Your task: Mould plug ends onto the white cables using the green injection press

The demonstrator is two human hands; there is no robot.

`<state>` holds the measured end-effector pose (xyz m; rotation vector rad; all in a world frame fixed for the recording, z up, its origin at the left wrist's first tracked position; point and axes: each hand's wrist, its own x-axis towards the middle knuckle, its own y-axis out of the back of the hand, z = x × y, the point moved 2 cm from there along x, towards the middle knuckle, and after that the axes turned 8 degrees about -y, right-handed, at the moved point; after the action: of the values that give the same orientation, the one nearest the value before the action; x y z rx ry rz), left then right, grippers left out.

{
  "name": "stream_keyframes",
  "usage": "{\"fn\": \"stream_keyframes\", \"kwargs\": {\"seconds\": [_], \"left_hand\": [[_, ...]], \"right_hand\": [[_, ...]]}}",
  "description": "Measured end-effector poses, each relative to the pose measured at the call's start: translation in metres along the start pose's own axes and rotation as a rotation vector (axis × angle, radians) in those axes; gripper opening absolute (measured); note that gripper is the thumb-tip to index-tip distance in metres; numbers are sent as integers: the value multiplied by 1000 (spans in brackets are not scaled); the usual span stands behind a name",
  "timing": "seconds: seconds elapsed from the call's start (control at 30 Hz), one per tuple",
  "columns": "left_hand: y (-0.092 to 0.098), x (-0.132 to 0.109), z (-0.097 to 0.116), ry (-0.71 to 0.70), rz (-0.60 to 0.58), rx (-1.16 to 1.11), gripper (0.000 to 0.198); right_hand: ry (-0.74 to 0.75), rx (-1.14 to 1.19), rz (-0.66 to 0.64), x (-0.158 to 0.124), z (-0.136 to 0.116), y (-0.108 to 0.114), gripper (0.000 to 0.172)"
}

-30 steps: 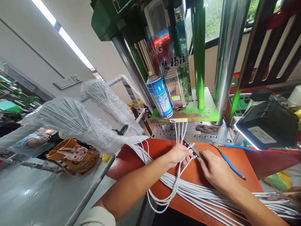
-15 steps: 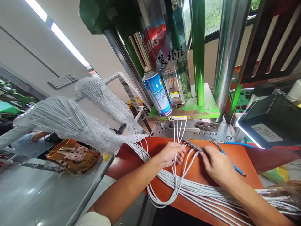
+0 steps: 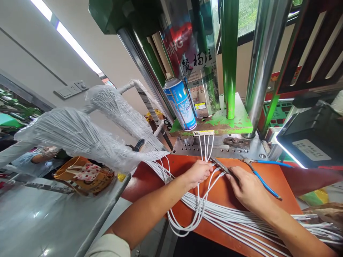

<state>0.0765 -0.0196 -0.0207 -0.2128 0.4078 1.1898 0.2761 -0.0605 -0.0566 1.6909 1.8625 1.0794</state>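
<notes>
Left hand (image 3: 198,174) — yours, pinching thin white cables (image 3: 198,213). Right hand (image 3: 245,187) — gripping the narrow dark metal bar (image 3: 220,165), above the orange-red desk (image 3: 182,165). Hazard: snagged loops could pull cable ends askew if you twist the bar.

Can (image 3: 180,107) on L end of press plate (image 3: 227,124); plate behind worktop (image 3: 227,195). Metal bar (image 3: 220,165) btwn L hand (image 3: 197,175) & R hand (image 3: 248,185), above worktop. Pliers (image 3: 264,182) on worktop, R of R hand. Cable bundle (image 3: 222,211) across worktop, in front of bar, under R forearm. Wrapped bundles (image 3: 77,132) far L; bag (image 3: 100,184) below.
</notes>
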Motion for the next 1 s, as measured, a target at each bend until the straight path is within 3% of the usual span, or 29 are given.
{"fn": "stream_keyframes", "kwargs": {"seconds": [0.1, 0.23, 0.4, 0.63, 1.0], "left_hand": [[-1, 3, -2, -17, 19, 41, 32], [9, 5, -2, -37, 4, 120, 34], [27, 7, -4, -110, 126, 213, 33], [25, 14, -1, -128, 48, 262, 30], [24, 16, 6, -79, 20, 397, 32]], "right_hand": [[32, -4, -4, 1, 1, 2, 28], [-38, -39, 83, 2, 6, 2, 26], [-77, -90, 77, 2, 8, 1, 27], [-22, -84, 73, 0, 3, 0, 26], [76, -17, 25, -3, -2, 2, 24]]}}
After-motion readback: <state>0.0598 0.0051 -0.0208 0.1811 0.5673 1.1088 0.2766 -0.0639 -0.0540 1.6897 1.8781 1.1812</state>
